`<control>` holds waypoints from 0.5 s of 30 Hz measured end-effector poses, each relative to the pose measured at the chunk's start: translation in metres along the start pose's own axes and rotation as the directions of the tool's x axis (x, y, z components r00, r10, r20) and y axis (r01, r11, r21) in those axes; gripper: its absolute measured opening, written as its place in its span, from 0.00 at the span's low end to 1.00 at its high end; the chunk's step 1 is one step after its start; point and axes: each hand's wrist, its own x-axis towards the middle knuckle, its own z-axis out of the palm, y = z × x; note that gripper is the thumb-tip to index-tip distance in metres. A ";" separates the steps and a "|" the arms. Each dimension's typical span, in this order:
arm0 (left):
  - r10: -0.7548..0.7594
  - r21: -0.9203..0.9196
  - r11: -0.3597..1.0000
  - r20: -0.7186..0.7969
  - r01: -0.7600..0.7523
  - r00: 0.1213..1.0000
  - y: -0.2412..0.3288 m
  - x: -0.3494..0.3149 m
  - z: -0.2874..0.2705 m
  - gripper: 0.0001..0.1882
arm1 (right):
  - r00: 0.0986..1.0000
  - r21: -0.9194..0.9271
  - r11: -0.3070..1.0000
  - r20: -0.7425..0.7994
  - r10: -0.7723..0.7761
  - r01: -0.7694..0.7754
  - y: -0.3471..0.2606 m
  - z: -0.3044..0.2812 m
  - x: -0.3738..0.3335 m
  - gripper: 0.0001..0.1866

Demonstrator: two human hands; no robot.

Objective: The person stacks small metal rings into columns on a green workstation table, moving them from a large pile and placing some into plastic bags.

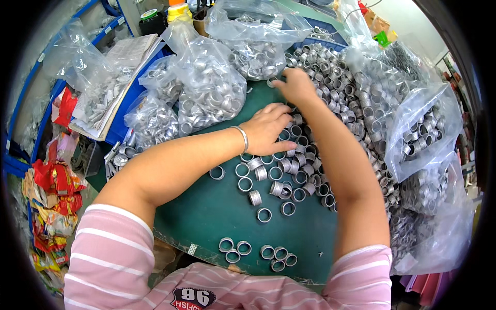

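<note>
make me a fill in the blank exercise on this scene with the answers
1. A silver bangle circles the person's ____ wrist.
2. The tabletop is dark ____.
3. Nearest the shirt, the left cluster of rings has ____ rings.
4. The shirt's stripes are ____.

Missing words: left; green; three; white

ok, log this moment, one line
left hand: spread over metal rings | right hand: at ring pile, grip unclear | green tabletop: three-ring group, four-ring group, near edge

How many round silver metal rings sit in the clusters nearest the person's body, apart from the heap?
7: three round silver metal rings in the left cluster and four rings in the right one; none looks hidden.
</note>
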 end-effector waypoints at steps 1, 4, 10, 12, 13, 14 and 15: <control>-0.015 0.004 1.000 0.002 0.015 1.000 0.000 -0.003 -0.004 0.32 | 0.961 -0.085 0.983 0.212 0.178 -0.163 -0.027 -0.005 -0.001 0.23; 0.001 0.025 1.000 -0.041 0.000 0.999 0.000 -0.003 -0.003 0.32 | 0.960 -0.047 0.985 0.221 0.172 -0.165 -0.036 -0.010 -0.003 0.23; -0.018 0.052 0.998 -0.010 0.018 1.000 -0.003 -0.005 0.001 0.31 | 0.980 0.688 0.698 0.145 0.133 -0.197 0.001 -0.046 -0.028 0.17; -0.019 0.036 0.999 -0.010 0.020 1.000 -0.001 -0.002 0.001 0.31 | 0.899 0.930 0.145 0.273 0.344 -0.338 0.016 -0.078 -0.036 0.16; -0.028 0.034 0.999 -0.009 0.028 1.000 -0.001 -0.003 0.000 0.31 | 0.889 0.954 -0.086 0.298 0.347 -0.287 0.013 -0.096 -0.036 0.15; -0.030 0.039 0.999 -0.019 0.030 0.999 -0.002 -0.006 0.000 0.31 | 0.884 0.939 -0.186 0.336 0.326 -0.289 0.010 -0.115 -0.034 0.15; -0.029 0.037 0.999 -0.017 0.030 0.999 -0.001 -0.006 -0.001 0.31 | 0.903 0.946 -0.210 0.302 0.304 -0.246 0.024 -0.123 -0.030 0.14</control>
